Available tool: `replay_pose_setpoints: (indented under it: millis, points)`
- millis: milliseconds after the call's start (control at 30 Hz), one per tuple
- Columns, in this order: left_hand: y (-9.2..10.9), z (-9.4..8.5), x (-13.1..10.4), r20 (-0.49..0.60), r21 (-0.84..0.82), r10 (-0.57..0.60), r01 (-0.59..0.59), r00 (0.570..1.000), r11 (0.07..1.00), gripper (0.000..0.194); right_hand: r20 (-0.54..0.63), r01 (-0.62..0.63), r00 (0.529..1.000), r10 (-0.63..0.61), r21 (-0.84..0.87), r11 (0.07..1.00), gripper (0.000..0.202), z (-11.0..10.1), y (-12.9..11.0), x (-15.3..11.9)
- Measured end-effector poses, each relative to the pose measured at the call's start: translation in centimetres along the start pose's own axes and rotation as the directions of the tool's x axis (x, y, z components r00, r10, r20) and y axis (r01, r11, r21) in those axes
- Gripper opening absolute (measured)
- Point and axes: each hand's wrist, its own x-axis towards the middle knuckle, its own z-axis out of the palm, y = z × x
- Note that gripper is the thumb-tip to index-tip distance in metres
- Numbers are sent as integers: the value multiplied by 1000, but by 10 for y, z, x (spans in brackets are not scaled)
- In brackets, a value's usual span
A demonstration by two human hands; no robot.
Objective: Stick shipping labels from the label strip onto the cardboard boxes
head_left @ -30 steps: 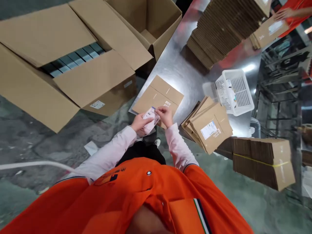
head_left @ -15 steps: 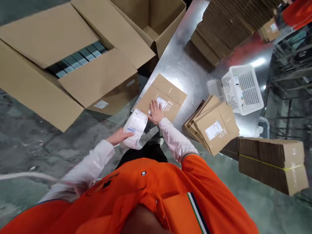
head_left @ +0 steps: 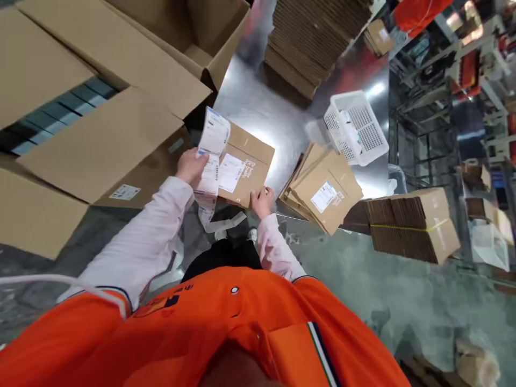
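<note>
A strip of printed shipping labels point(head_left: 213, 134) is gripped in my left hand point(head_left: 192, 166), with its upper part lying over the left side of a flat cardboard box point(head_left: 256, 161) and its tail curling down below. That box rests on the metal table and carries a white label point(head_left: 231, 173) beside white print. My right hand point(head_left: 262, 201) pinches the box's near right corner, fingers closed on its edge. To the right lies a small pile of flat cardboard boxes point(head_left: 326, 188), the top one bearing a white label.
A large open carton point(head_left: 100, 145) with dark boxes inside stands left, another open carton point(head_left: 226, 54) behind it. The metal table point(head_left: 245, 91) holds stacked flat cardboard point(head_left: 306, 43) and a white plastic basket point(head_left: 365, 126). Strapped cardboard point(head_left: 411, 226) sits at right.
My right hand has moved from pressing on the label to the box's near corner. My left hand has lifted the label strip up and over the box's left side. The view has shifted right.
</note>
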Motion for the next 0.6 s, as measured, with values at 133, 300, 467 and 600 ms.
replay_pose_setpoints:
  millis: [133,300,467,600]
  points:
    - [45,-3,-34,52,-475,-124,134,991,870,30,-175,151,980,-95,345,926,52,-72,17,-4]
    - [65,-9,-81,182,-629,-59,163,981,760,50,-435,98,900,38,286,953,57,-233,78,-1]
    - [49,-1,-122,238,-535,-94,211,967,818,54,-399,24,916,40,156,987,58,-224,59,-5]
    - [38,10,-142,452,-281,-164,315,877,906,48,166,134,947,-276,576,807,61,-90,-5,-33]
